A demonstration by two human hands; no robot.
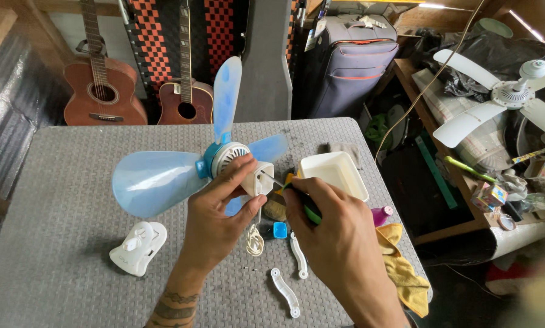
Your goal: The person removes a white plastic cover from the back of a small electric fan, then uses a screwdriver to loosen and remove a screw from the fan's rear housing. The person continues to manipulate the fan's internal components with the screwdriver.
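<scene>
My left hand grips the white motor housing of a small fan with translucent blue blades, held above the grey table. My right hand holds a green-and-black screwdriver; its thin metal tip touches the side of the motor housing. A white cord hangs from the fan down to the table. A white fan cover piece lies at the left, and two white plastic strips lie near my wrists. A small blue cap sits between my hands.
A white rectangular tray stands beyond my right hand. A yellow cloth hangs at the table's right edge beside a pink bottle. Two guitars and a suitcase stand behind; a white ceiling fan lies on the right shelf.
</scene>
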